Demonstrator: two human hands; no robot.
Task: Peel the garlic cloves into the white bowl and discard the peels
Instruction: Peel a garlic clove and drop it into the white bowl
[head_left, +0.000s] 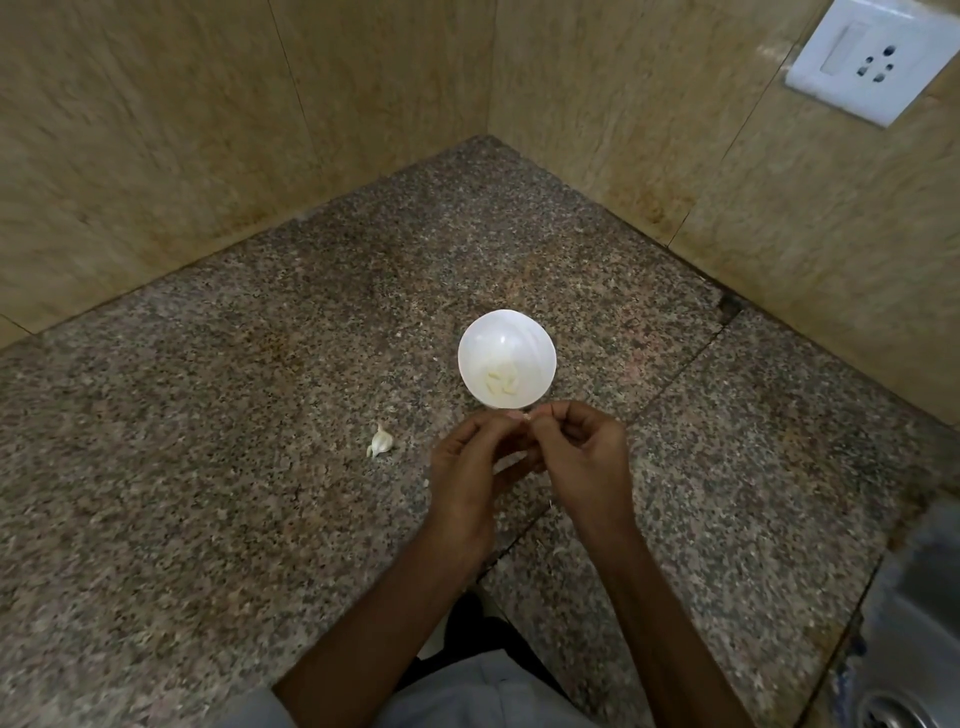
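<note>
Two bare arms reach up from the bottom edge, over some grey cloth at the person's middle. The left hand and right hand meet just in front of the white bowl. Their fingertips are pinched together on a tiny garlic clove. Only a pale bit of it peeks out and fingers hide the rest, so I cannot tell how much skin is on it. A clove like this is likely light, small and hard. Its thin dry skin should tear easily, and it may get slippery once bare. The best hold is probably by its sides, picking at the skin from one end. Inside the bowl lie a few peeled cloves. To the left, a garlic chunk with its skin on sits on the speckled counter, apart from the bowl. A sink is cut off at the right edge, blurry. A wall socket is up in the corner.
</note>
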